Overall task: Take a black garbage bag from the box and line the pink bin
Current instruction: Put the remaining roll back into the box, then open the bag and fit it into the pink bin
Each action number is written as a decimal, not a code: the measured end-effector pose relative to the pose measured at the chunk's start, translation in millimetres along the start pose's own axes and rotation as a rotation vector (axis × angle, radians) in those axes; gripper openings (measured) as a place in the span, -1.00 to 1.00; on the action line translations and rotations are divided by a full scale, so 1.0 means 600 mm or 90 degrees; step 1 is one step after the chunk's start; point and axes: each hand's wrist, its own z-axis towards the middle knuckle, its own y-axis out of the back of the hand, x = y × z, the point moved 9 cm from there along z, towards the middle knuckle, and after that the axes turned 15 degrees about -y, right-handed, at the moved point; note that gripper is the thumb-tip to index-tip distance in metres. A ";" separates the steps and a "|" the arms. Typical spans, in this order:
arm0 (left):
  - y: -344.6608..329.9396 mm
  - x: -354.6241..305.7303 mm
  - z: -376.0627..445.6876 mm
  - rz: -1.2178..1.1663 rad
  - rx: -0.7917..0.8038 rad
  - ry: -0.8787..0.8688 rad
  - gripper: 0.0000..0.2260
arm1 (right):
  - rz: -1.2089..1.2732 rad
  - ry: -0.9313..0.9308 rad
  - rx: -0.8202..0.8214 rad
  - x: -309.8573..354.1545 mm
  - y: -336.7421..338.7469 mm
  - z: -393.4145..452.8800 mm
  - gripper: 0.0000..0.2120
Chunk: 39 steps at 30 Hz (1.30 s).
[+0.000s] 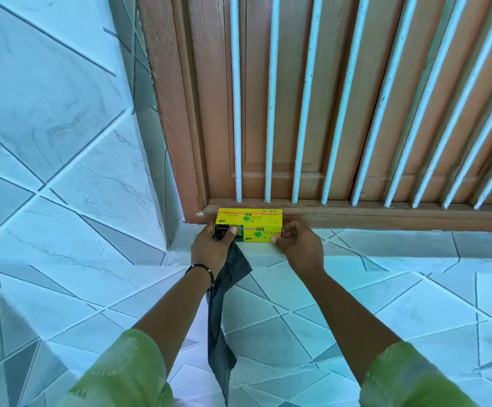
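A yellow box of garbage bags (256,227) rests on the tiled ledge against the wooden window sill. My left hand (212,248) grips the black garbage bag (224,318) at the box's left end, thumb pressed on the box front. The bag hangs down from that hand in a long folded strip under my left forearm. My right hand (297,245) holds the right end of the box with its fingertips. The pink bin is not in view.
A brown wooden window frame (356,214) with white vertical bars (268,113) rises behind the box. A tiled wall (62,127) stands at the left and the tiled ledge (415,289) spreads below and to the right.
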 end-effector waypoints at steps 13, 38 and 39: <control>0.020 -0.010 -0.209 -0.309 -0.010 0.120 -0.54 | 0.126 -0.186 0.468 -0.151 -0.101 -0.326 -0.84; 0.127 -0.052 -0.370 -0.344 0.149 0.142 -0.85 | 0.281 -0.189 0.497 -0.123 -0.026 -0.474 -0.59; 0.134 -0.051 -0.372 -0.363 0.142 0.154 -0.82 | 0.273 -0.202 0.473 -0.136 -0.031 -0.483 -0.65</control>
